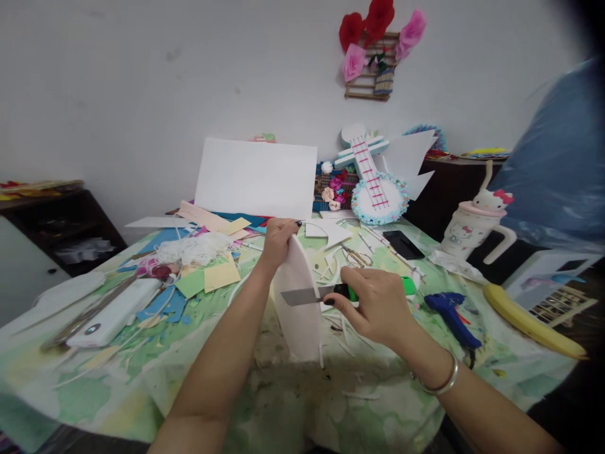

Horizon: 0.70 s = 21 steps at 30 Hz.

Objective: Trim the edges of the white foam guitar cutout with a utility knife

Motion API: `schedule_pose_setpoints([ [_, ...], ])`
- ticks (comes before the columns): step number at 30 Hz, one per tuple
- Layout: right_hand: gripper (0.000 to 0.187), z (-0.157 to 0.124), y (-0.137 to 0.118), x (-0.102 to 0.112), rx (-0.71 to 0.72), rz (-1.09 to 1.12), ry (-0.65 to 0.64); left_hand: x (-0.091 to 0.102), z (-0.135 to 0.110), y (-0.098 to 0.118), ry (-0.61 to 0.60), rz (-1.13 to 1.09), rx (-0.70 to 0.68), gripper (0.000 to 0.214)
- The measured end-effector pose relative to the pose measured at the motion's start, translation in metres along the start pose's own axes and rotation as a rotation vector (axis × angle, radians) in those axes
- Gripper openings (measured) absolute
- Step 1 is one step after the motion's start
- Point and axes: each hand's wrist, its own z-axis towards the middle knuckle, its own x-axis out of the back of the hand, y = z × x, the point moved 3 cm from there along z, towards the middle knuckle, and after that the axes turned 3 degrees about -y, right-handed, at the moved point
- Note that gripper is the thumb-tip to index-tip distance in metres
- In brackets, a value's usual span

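My left hand (282, 239) is closed on the top end of a white foam board piece (297, 328), which stands on edge over the table with a curved outline. In my right hand (373, 306) is a utility knife (302, 296) with a green and black handle. Its long blade lies across the board's right edge, pointing left. A thin white strip hangs by the board's lower right edge. Narrow white offcuts (350, 340) lie on the cloth nearby.
Scissors (357, 256), a phone (403, 244), a blue glue gun (452, 318) and a banana (534, 321) lie to the right, near a lidded cup (472, 227). A white board (258, 176) and a foam banjo-like model (373, 183) lean behind. Paper scraps (222, 275) cover the left.
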Motion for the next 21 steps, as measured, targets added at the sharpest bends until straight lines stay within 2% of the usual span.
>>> schedule_pose_setpoints([
  [6, 0.048, -0.003, 0.008, -0.002, -0.015, -0.018, -0.002, 0.002, -0.001, -0.001, 0.035, 0.050, -0.015, 0.038],
  [12, 0.049, -0.003, 0.003, 0.001, 0.010, -0.045, 0.024, -0.002, -0.005, 0.000, 0.075, 0.180, -0.056, 0.035],
  [21, 0.050, 0.002, 0.002, 0.004, -0.027, 0.011, -0.097, -0.014, -0.008, 0.009, -0.014, 0.286, -0.120, 0.039],
])
